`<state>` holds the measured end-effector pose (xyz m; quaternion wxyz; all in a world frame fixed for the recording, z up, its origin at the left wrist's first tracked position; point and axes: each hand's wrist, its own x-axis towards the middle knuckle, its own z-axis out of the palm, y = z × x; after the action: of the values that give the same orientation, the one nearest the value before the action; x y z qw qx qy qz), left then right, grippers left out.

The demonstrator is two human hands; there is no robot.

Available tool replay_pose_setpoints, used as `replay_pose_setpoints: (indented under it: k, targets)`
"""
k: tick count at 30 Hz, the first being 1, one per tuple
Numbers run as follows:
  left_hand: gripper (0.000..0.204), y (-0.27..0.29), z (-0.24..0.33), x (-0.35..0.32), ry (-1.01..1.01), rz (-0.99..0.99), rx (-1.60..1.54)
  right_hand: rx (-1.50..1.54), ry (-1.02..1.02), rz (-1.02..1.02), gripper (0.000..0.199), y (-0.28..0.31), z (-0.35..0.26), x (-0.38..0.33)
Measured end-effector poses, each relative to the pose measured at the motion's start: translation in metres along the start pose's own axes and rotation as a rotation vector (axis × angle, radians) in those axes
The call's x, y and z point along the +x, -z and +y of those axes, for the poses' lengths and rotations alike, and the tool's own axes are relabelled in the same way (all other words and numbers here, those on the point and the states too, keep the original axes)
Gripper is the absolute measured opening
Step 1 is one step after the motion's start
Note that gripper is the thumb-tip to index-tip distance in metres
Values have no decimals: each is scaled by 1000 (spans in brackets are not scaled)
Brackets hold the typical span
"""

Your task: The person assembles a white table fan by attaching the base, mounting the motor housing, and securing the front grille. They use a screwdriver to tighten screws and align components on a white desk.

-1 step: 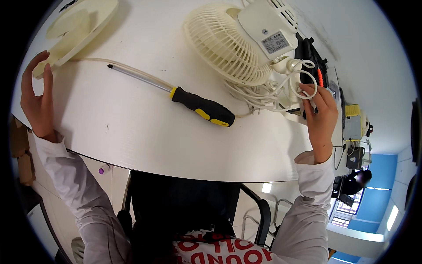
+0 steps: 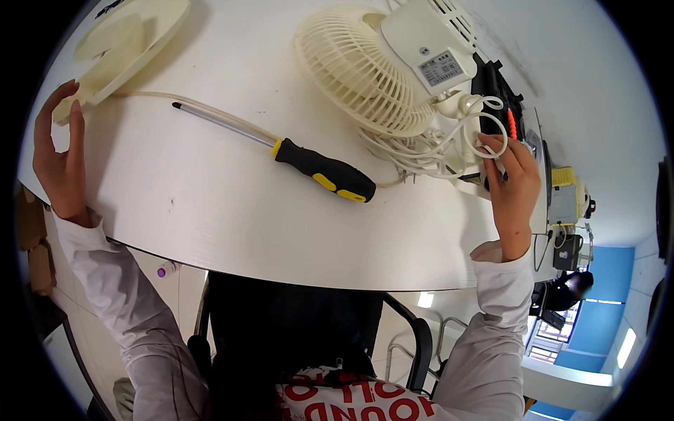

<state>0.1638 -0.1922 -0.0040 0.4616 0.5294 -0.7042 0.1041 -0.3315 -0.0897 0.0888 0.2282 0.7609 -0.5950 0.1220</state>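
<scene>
Table: I see a white table (image 2: 232, 217) carrying everything.
Fan: a cream fan (image 2: 379, 67) lies at my upper right, its cord (image 2: 428, 151) coiled beside it.
Base: a round cream base (image 2: 126, 42) sits upper left.
Screwdriver: a black-and-yellow screwdriver (image 2: 309, 165) lies between, untouched.
Right hand: my right hand (image 2: 512, 186) has its fingers closed on the cord.
Left hand: my left hand (image 2: 60, 158) has its fingers spread apart, fingertips at the base's edge.
</scene>
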Motion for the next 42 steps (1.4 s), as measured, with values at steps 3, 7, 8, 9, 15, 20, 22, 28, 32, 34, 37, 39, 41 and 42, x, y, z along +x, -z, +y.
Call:
replay_pose_setpoints:
  k: [3,7,8,9,15,20,22,28,32,34,37,39,41,42]
  targets:
    - [24,1,-1,1,-18,6,-5,-77,-2,-13,22,2,1,-1]
    - [25,1,-3,0,4,-8,-2,-47,-44,5,24,-3,-4,4]
    - [25,1,-2,0,4,-4,-5,-7,-49,23,25,-5,-4,5]
    - [25,1,-3,0,-2,-6,1,32,-54,39,26,-7,-4,5]
    - [24,2,-9,0,-41,-18,33,20,-18,-5,28,-7,2,2]
    - [22,3,-9,-1,-23,-3,22,-57,32,7,27,-4,4,-1]
    - [21,2,-9,-1,-24,16,30,-98,15,-4,28,-4,6,-2]
    - [21,2,-9,-1,-25,8,26,-59,-36,20,28,-3,3,0]
    - [21,3,-10,0,-74,5,58,19,11,21,28,-6,7,0]
    - [20,2,-10,0,-57,7,42,-12,11,-13,29,-7,11,-2]
    - [20,2,-11,-1,-39,6,39,-80,-62,-69,30,-8,13,-2]
    - [20,2,-11,-1,-30,6,34,-102,-107,-100,28,-10,13,0]
    - [20,2,-12,-2,-21,5,17,7,-99,-38,27,-6,2,5]
    - [20,2,-12,-2,-29,4,18,62,-94,-8,26,-4,-2,7]
